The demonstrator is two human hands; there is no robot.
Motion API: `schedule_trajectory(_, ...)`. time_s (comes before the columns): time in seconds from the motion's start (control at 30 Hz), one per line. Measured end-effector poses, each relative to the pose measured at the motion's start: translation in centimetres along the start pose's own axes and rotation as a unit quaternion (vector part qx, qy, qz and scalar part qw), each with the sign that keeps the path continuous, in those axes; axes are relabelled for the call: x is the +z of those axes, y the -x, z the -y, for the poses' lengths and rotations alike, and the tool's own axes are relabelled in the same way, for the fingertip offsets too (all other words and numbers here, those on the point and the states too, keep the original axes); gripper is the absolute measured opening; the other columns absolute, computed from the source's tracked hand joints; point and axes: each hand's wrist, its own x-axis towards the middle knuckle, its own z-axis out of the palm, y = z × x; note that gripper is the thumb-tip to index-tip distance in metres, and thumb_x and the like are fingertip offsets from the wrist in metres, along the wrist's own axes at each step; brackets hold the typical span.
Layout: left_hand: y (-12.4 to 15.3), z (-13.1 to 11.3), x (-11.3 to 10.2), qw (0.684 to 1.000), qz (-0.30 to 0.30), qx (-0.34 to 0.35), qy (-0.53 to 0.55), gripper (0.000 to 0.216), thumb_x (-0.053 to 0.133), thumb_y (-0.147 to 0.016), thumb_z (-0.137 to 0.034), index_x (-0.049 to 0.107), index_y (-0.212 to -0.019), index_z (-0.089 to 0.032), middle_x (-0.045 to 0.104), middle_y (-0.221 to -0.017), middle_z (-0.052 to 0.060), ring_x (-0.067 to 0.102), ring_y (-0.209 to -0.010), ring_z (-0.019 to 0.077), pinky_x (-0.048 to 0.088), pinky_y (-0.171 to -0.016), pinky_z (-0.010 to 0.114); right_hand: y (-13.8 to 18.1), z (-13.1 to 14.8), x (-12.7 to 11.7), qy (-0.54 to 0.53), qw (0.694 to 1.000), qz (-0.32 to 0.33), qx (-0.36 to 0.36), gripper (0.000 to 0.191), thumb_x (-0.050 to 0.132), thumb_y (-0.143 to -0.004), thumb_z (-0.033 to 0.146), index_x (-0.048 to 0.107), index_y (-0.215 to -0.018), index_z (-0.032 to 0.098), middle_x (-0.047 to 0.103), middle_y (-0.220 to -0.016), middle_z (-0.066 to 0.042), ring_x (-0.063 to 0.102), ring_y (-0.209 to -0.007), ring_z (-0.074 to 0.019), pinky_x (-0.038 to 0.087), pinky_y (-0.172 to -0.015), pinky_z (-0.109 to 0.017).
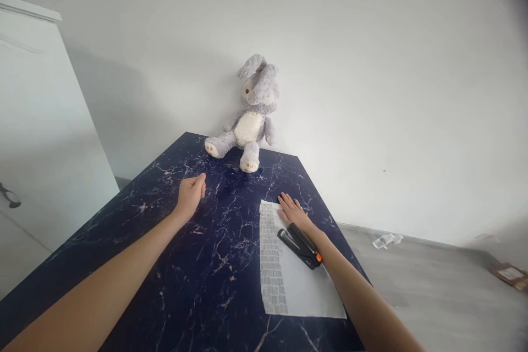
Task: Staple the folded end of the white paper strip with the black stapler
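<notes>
- Over the dark marbled table, the left hand is curled into a fist.
- Near the paper's far edge, the right hand lies flat, fingers straight.
- On the paper sits a black stapler, beside the right wrist.

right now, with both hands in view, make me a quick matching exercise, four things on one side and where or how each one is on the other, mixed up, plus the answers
1. left hand
2. right hand
3. stapler
4. plush rabbit

A. lying on the paper
B. sitting at the far end of the table
C. curled into a fist
D. open, palm down

Pairs: 1-C, 2-D, 3-A, 4-B
</notes>
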Motion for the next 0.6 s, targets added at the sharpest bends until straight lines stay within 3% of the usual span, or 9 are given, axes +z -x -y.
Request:
schedule_trajectory(0.13, -0.3, 0.3, 0.1, 0.998, -0.033, -0.02, 0.041, 0.052, 0.054, -0.091, -0.043, 0.043, -0.045, -0.021, 0.042, -0.041, 0.0, 0.041, -0.04, 0.0119, 0.034, -0.046, 0.026, -2.3, 3.7, 0.2, 0.012, 1.0, 0.009, -0.017, 0.064, 0.024, -0.106, 0.045, 0.022, -0.162, 0.015, 0.011, -0.17, -0.012, 0.007, -0.157, -0.0259, 0.004, -0.124, -0.056)
schedule_trajectory(0.27, -0.9, 0.0, -0.6, 0.99, -0.14, -0.003, 0.032, 0.05, 0.051, -0.09, -0.042, 0.041, -0.046, -0.021, 0.042, -0.042, -0.001, 0.041, -0.041, 0.0117, 0.034, -0.045, 0.026, -5.8, 9.8, 0.1, -0.017, 0.998, 0.01, -0.057, 0.062, 0.026, -0.106, 0.044, 0.023, -0.162, 0.018, 0.01, -0.17, -0.011, 0.006, -0.158, -0.0265, 0.004, -0.123, -0.06)
schedule_trajectory(0.4, -2.9, 0.3, -3.1, 0.966, -0.25, 0.005, 0.064, 0.045, 0.05, -0.088, -0.041, 0.037, -0.049, -0.022, 0.038, -0.043, -0.003, 0.039, -0.042, 0.0105, 0.033, -0.044, 0.024, -9.8, 17.5, 0.6, -0.046, 0.995, 0.006, -0.087, 0.061, 0.027, -0.106, 0.044, 0.024, -0.161, 0.017, 0.009, -0.17, -0.013, 0.005, -0.157, -0.028, 0.003, -0.122, -0.064)
schedule_trajectory(0.6, -5.4, 1.2, -6.9, 0.931, -0.326, -0.027, 0.165, 0.039, 0.053, -0.079, -0.036, 0.027, -0.052, -0.023, 0.029, -0.045, -0.008, 0.031, -0.041, 0.0076, 0.025, -0.038, 0.021, -14.1, 27.1, 1.2, -0.083, 0.982, 0.015, -0.171, 0.06, 0.024, -0.107, 0.046, 0.025, -0.16, 0.019, 0.011, -0.17, -0.011, 0.006, -0.158, -0.0243, 0.002, -0.121, -0.068)
